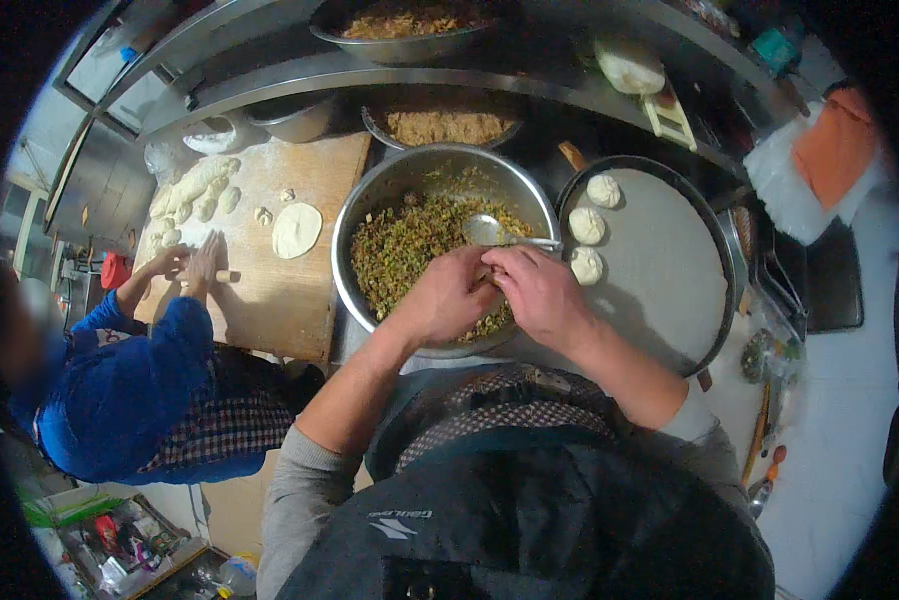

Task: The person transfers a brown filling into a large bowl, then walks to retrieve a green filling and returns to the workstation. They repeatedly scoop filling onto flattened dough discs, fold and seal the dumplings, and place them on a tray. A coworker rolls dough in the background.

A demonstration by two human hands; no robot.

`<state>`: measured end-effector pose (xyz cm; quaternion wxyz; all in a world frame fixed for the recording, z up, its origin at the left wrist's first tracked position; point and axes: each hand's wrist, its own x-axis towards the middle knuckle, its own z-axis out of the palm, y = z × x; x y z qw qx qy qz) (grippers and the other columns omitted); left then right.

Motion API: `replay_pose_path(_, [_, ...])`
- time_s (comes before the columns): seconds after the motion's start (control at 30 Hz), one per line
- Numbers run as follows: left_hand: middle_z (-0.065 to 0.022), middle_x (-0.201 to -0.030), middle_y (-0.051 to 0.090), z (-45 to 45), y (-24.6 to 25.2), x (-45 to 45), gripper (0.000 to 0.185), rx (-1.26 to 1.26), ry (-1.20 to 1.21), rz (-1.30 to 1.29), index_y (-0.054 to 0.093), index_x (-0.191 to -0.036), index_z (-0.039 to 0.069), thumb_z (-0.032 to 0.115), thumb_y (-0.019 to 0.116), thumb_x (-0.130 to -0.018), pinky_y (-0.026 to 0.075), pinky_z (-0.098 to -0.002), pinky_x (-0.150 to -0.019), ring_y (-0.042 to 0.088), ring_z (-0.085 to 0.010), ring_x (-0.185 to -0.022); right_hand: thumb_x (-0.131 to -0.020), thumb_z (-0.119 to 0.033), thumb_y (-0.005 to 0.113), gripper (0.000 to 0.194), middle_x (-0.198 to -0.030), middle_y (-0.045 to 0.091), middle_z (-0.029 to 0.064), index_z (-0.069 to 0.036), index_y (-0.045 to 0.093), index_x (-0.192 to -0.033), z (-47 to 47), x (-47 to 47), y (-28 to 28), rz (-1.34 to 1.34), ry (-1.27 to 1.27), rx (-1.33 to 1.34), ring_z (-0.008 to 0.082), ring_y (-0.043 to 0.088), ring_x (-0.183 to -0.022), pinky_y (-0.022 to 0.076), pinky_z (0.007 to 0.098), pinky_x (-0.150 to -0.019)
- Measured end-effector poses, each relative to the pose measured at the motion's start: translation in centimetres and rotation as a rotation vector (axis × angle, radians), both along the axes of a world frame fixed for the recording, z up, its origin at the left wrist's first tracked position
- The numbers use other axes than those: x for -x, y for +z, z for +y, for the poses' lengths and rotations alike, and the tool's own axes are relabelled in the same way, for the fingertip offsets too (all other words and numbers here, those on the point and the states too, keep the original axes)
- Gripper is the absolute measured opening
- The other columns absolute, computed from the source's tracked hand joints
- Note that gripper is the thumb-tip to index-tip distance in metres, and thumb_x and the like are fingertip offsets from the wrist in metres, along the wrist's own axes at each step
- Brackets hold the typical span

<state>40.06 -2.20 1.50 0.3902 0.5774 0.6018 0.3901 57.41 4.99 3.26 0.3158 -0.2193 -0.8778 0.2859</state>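
Note:
My left hand (453, 294) and my right hand (543, 292) meet over the near right part of a large steel bowl (348, 300). Their fingers are bent together around something small, mostly hidden, that I cannot make out. Chopped green and brown filling (397, 255) lies in the bowl, with a metal spoon (485, 229) resting on it, its handle towards the right rim. To the right, three pleated dough buns (587, 226) stand along the left side of a round, dark-rimmed pan (663, 262). A flat dough round (297, 231) lies on the floured wooden board (277, 315) at left.
A co-worker in blue (141, 382) works a rolling pin (226, 277) at the board's left, near dough pieces (194, 187). Behind my bowl stands another bowl of filling (449, 129), under a steel shelf (487, 77). A white scoop (629, 69) is at upper right.

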Motion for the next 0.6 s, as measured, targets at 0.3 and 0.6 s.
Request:
replay_pose_path(0.3, [-0.0135, -0.130, 0.058, -3.6, -4.2, -5.9, 0.043, -0.074, 0.256, -1.369, 0.051, -0.135, 0.005, 0.031, 0.039, -0.103, 0.044, -0.0396, -0.104, 0.057, -0.0257, -0.118, -0.090, -0.007, 0.061, 0.009, -0.095, 0.065, 0.0172, -0.002, 0.061, -0.098, -3.4, -2.1, 0.6, -0.015, -0.139, 0.294, 0.0387, 0.064, -0.088, 0.0517, 0.0467, -0.075])
replay_pose_path(0.6, [-0.0093, -0.104, 0.068, -3.6, -1.6, -6.7, 0.033, 0.059, 0.156, -0.834, 0.066, -0.110, -0.002, 0.019, 0.042, -0.101, 0.048, -0.0294, -0.087, 0.063, -0.0175, -0.095, -0.088, -0.004, 0.060, 0.021, -0.097, 0.063, 0.0135, -0.004, 0.061, -0.109, -3.1, -6.2, -0.1, 0.012, 0.069, -0.136, 0.0341, 0.064, -0.088, 0.0534, 0.0421, -0.074])
